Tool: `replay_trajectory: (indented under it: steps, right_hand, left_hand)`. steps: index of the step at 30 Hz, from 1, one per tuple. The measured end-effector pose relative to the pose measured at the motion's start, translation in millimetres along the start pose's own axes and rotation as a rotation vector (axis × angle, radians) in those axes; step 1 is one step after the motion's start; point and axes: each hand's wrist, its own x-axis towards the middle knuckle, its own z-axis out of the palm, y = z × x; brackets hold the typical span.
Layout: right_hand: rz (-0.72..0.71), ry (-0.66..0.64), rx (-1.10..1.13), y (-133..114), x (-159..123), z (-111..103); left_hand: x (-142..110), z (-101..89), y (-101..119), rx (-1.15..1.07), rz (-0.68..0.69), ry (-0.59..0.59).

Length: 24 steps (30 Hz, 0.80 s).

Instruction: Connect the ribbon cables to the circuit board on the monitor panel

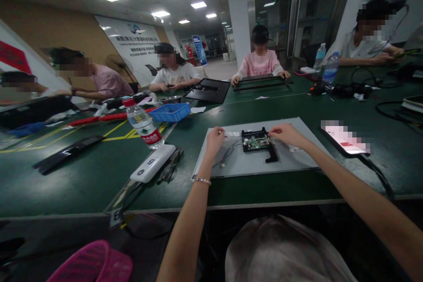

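Observation:
A flat grey panel (pixel 297 165) lies in front of me, and on it rests a black bracket (pixel 271 155) that holds a green circuit board (pixel 256 142). My left hand (pixel 215 139) is over the panel's left side, its fingers pinched; what is between them is too small to make out. Thin grey cables (pixel 228 153) run from the board's left side and curve below that hand. At the bracket's right edge, my right hand (pixel 284 135) has its thumb and fingers pressed together; their tips hide whatever they hold. A pale strip (pixel 234 134) lies between the left hand and the board.
Left of the panel are a white power bank (pixel 153 164), a water bottle (pixel 144 125) and a blue tray (pixel 171 112). A phone (pixel 345 139) with a cable lies to the right. Several people sit around the green table (pixel 99 185). A pink basket (pixel 95 262) stands below.

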Motion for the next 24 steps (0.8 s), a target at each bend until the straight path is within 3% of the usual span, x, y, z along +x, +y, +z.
replay_trajectory:
  steps: [2,5,8,15,24]
  right_hand:
    - [-0.011,0.027,0.010,-1,0,-1]
    - [-0.037,0.055,0.014,-3,1,0]
    - [-0.087,0.068,0.008,-6,2,4]
    - [-0.346,-0.008,-0.123,-36,8,15]
    - [-0.665,-0.193,-0.276,-86,6,56]
  left_hand:
    - [2,-4.5,1,-0.125,-0.015,-0.061]
    - [2,-10.3,0,-0.256,0.003,-0.246]
    - [0,-11.9,-3,-0.189,0.094,-0.390]
    - [-6,-17.7,4,0.097,0.193,-0.495]
    - [-10,-21.2,3,0.039,0.295,-0.549]
